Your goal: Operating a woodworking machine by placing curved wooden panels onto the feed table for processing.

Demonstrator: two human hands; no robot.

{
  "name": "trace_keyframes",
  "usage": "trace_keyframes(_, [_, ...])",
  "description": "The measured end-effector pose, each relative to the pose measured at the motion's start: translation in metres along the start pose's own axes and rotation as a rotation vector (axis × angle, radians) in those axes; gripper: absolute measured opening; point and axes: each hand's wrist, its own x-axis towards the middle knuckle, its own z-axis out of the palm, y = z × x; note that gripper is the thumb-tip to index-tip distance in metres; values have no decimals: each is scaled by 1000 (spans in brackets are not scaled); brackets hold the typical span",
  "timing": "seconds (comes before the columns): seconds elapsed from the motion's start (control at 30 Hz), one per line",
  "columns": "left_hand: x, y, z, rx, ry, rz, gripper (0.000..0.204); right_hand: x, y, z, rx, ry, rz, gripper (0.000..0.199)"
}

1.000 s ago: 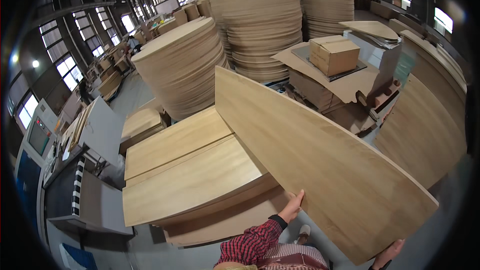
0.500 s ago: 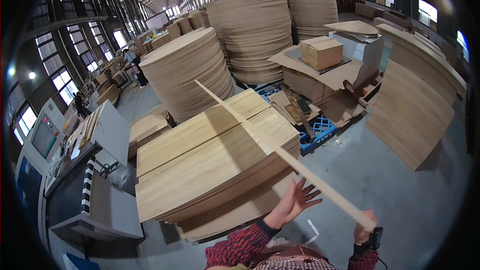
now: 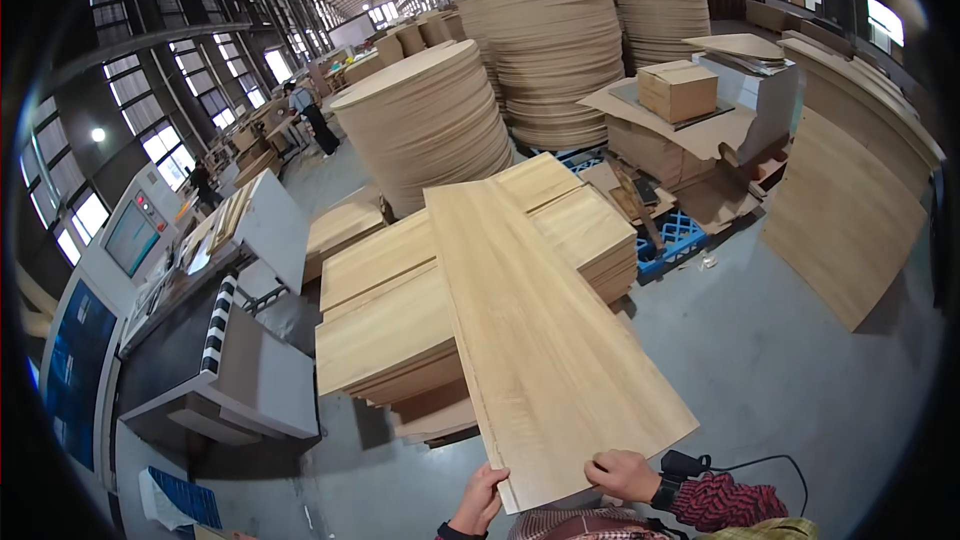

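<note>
The long pale-brown wooden board extends over the low rectangular stack of pale wooden panels. Behind that stack stands the thick rounded stack of tan wooden sheets. Left of the panels is the white-and-blue metal machine console. Just right of them lies the blue plastic lattice pallet; behind it, the small brown cardboard box sits atop the larger tan cardboard pile.
</note>
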Motion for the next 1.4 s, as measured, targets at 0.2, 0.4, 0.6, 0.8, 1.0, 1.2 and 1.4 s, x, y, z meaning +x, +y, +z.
trace_keyframes(0.2, [-2,-16,-157,-75,135,0,27,55,12,52,76,-23,158,30])
trace_keyframes(0.4, [-26,-1,-296,139,226,-54,43,18,34,185,545,-82,1155,44])
trace_keyframes(0.6, [-40,60,-415,256,352,-102,36,54,-46,343,1288,274,1393,38])
trace_keyframes(0.8, [-99,114,-506,305,752,-108,40,143,-154,391,1063,280,1512,41])
trace_keyframes(1.0, [-146,63,-486,-210,838,-121,72,215,-229,465,916,-137,1652,53])
trace_keyframes(1.2, [-85,83,-448,-299,810,-18,75,253,-265,541,1501,-330,1540,51])
trace_keyframes(1.4, [-19,157,-500,-234,896,25,75,337,-156,573,1760,-272,1440,38])
